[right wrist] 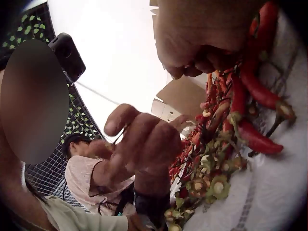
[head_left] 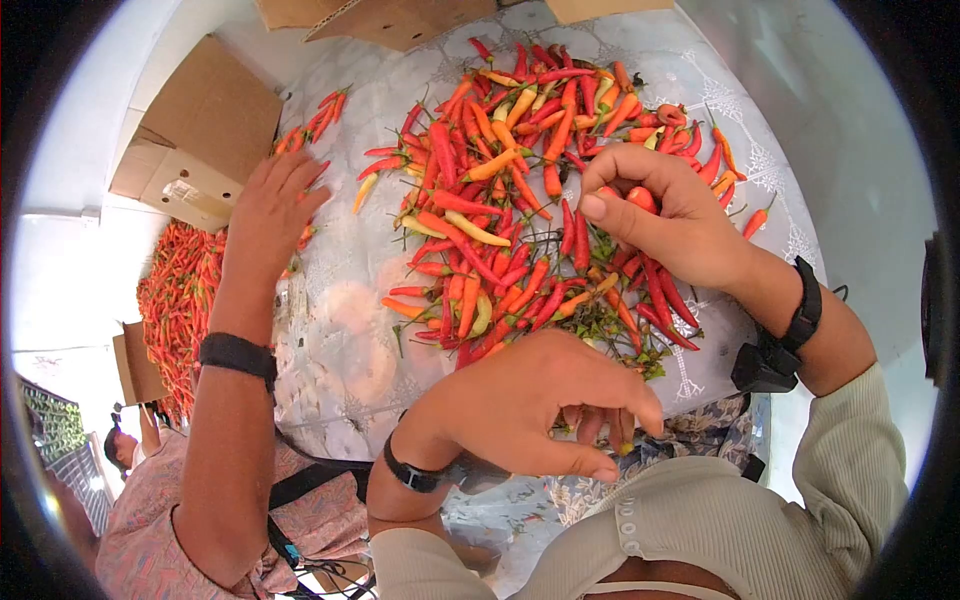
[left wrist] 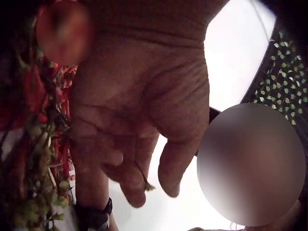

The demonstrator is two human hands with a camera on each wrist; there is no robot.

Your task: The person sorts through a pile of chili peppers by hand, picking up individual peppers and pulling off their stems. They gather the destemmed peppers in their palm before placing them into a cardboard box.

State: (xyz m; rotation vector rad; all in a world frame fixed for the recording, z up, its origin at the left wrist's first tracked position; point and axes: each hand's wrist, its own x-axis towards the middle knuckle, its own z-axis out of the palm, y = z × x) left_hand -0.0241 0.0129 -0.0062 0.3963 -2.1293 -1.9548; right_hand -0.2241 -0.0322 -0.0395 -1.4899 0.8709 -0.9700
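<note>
Nearest the wearer, the left hand [head_left: 540, 395] is palm down at the table's near edge, fingers loosely bent on a thin green stem [left wrist: 149, 187]; that light hold suits so slight a thing, and it should be let go among the loose stems [head_left: 592, 322], not over the red pods. Just beyond, the right hand [head_left: 685, 215] is curled around a few chillies [head_left: 642, 199], their red ends showing between thumb and fingers. The grip should be firm enough to retain them but not to split the skins; too many at once would probably spill. Under and beyond both hands, the main chilli pile [head_left: 480, 215] lies spread on the patterned tabletop [head_left: 350, 245], pods crossing at all angles; in my judgement, single pods are best lifted from its edge. Farther off, another person's hand [head_left: 268, 205] is near a few chillies, beside an open carton [head_left: 215, 120] and a larger heap [head_left: 185, 300].
</note>
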